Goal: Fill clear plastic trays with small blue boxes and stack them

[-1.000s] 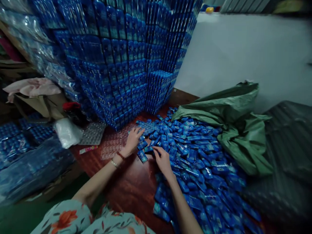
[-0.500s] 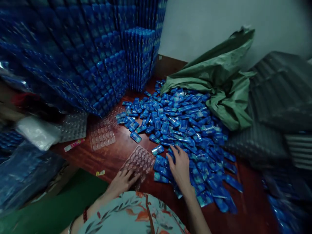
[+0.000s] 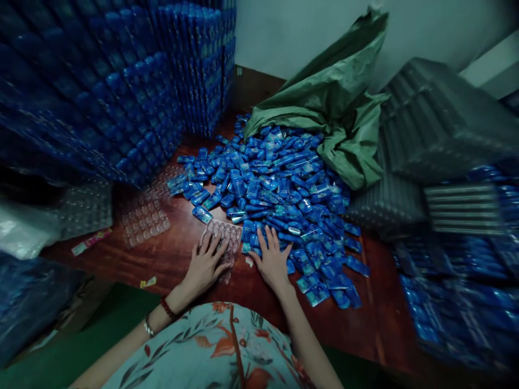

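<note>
A big heap of small blue packets (image 3: 279, 189) covers the middle of the dark red wooden table (image 3: 174, 262). My left hand (image 3: 205, 265) lies flat, fingers spread, on a clear plastic blister tray (image 3: 227, 235) at the near edge of the heap. My right hand (image 3: 272, 258) rests palm down with fingers apart on the nearest packets, just right of that tray. Neither hand grips anything.
A tall wall of stacked blue packs (image 3: 121, 86) rises at the left. More empty clear trays (image 3: 144, 219) lie by its foot. A green sack (image 3: 332, 108) slumps behind the heap. Dark tray stacks (image 3: 438, 129) and more blue packs (image 3: 458, 286) stand at the right.
My left hand went from the heap's far left down to a clear tray, which now lies against the heap. My right hand drew back to the near packets. The view tilted down and right.
</note>
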{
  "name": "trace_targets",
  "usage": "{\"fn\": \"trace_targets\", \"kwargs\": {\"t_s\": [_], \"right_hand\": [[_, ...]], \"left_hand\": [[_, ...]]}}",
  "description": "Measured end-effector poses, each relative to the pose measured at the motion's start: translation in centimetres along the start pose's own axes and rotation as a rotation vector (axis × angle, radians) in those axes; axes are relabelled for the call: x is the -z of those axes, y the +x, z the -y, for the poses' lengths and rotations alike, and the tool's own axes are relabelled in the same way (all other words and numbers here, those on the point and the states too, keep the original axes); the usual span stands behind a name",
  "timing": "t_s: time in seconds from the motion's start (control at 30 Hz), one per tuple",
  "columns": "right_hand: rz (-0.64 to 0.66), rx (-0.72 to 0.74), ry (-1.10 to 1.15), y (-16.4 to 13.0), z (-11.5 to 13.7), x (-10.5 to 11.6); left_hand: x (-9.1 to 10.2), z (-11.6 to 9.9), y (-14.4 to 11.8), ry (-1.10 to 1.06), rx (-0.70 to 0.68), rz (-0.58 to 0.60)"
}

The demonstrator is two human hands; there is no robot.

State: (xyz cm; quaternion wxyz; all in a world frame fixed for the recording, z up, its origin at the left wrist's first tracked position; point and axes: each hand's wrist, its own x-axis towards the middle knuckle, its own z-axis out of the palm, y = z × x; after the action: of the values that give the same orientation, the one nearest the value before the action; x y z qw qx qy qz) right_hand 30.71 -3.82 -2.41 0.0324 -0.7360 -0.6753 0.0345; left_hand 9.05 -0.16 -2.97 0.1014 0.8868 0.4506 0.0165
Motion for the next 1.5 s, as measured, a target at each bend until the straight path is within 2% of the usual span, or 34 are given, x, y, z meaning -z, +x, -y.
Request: {"fn": "trace_targets", "kwargs": {"t_s": [0.13,0.23,0.3,0.4,0.5,0.6,0.73,0.9,1.03,1.1,1.17,1.23,1.3,1.4,1.5], "right_hand": [[-0.041,0.070,0.022,0.9,-0.9,1.2],[-0.079,0.068,-0.005,0.5,-0.9,2.2],[-0.059,0.040,-0.046,0.4,-0.5,3.0],[0.018,-0.016,-0.105,1.1,0.2,4.3],[0.087,-0.019,-0.093,2.0,0.7,5.0],[0.151,-0.029,-0.016,2.6,0.8,5.1],[0.197,-0.079,0.121,2.3,0.6,4.7],[0.149,-0.069,0.385,1.6,-0.2,3.9],[0.123,-0.132,0.737,1.5,-1.2,2.9],[0.126,-0.232,0.947,1.4,-1.4,2.4],[0.146,-0.338,1.119,1.2,-1.2,2.0],[0.131,-0.404,1.205,1.1,-0.8,1.9],[0.082,-0.419,1.195,0.9,-0.4,2.0],[0.086,-0.430,1.148,0.6,-0.4,2.5],[0.160,-0.505,1.272,0.0,-1.2,3.2]], "left_hand": [[0.7,-2.2,-0.8,-0.029,0.106,-0.015],[1.8,-1.8,0.0,-0.121,0.103,-0.063],[2.6,-0.8,2.1,-0.221,0.065,-0.116],[3.6,0.5,6.7,-0.283,-0.009,-0.164],[4.1,0.5,10.8,-0.107,-0.034,-0.147],[4.2,-0.2,12.5,0.055,-0.047,-0.100],[3.9,0.2,12.1,0.083,-0.093,-0.063],[3.5,3.7,10.6,0.010,-0.230,-0.040],[4.2,5.6,9.2,0.012,-0.257,-0.114],[4.6,5.5,8.8,0.044,-0.255,-0.117],[4.8,4.8,8.9,0.058,-0.315,-0.046],[4.6,3.9,9.5,0.049,-0.413,0.044],[4.3,3.2,10.2,0.022,-0.460,0.085],[3.9,3.1,10.9,-0.061,-0.434,0.071],[4.2,4.1,10.6,-0.287,-0.328,-0.005]]}}
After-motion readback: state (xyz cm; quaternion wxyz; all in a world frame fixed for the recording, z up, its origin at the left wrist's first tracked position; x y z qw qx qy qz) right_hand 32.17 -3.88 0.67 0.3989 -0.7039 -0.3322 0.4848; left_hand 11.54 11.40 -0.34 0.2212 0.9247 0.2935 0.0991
